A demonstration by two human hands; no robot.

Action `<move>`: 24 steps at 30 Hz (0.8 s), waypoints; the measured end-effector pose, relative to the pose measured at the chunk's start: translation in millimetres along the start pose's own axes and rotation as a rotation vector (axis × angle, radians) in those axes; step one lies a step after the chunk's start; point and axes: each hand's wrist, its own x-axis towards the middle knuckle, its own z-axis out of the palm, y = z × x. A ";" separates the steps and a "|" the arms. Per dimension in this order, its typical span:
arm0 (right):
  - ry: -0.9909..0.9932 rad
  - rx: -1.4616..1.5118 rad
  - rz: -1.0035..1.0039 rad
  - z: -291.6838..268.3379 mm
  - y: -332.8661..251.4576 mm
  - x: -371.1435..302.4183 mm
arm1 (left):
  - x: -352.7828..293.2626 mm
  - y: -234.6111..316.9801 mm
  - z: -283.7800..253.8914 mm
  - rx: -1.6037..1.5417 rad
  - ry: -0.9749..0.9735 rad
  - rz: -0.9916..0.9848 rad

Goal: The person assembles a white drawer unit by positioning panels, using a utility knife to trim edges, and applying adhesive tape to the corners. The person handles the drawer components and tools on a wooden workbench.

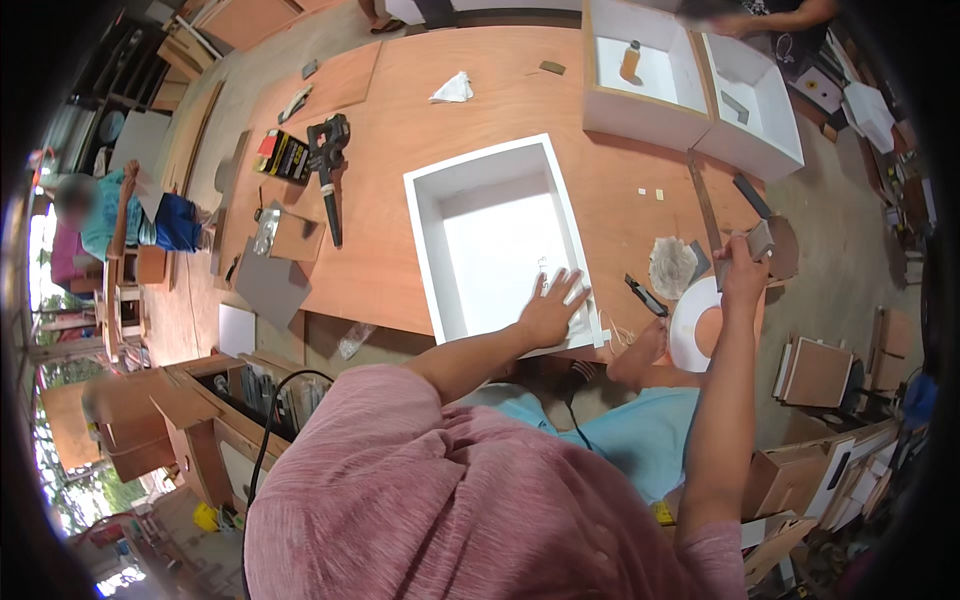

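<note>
A shallow white open box (490,235) lies on the wooden tabletop in front of me. My left hand (552,306) rests on its near right corner, fingers spread and flat, holding nothing. Off to the right, my right hand (742,275) is closed around a small grey block (761,238); its lower part is hidden by the fingers. Between the hands lie a utility knife (646,298), a crumpled whitish round piece (671,266) and a wide white roll (688,325). A long narrow brown strip (702,200) runs away from near my right hand.
On the left of the tabletop (380,200) lie a black cordless blower (328,165) and a black-and-yellow carton (283,155). A white cloth (453,88) is farther back. Two joined white boxes (650,115) stand far right, one holding an amber bottle (630,62). Another person's arm (770,22) reaches beside them.
</note>
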 end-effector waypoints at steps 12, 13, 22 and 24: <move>0.023 0.169 -0.094 4.3 13.5 -42.0 | -175.0 -160.0 83.1 -0.919 0.251 -1.097; 0.058 0.278 -0.027 3.4 12.4 -50.2 | -173.9 -152.8 90.0 -0.867 0.248 -1.121; -0.035 0.648 0.079 -39.3 16.2 -99.3 | -167.3 -116.2 58.7 -0.733 0.206 -1.199; -0.037 0.606 0.079 -37.6 21.5 -97.1 | -166.1 -119.6 57.9 -0.700 0.185 -1.201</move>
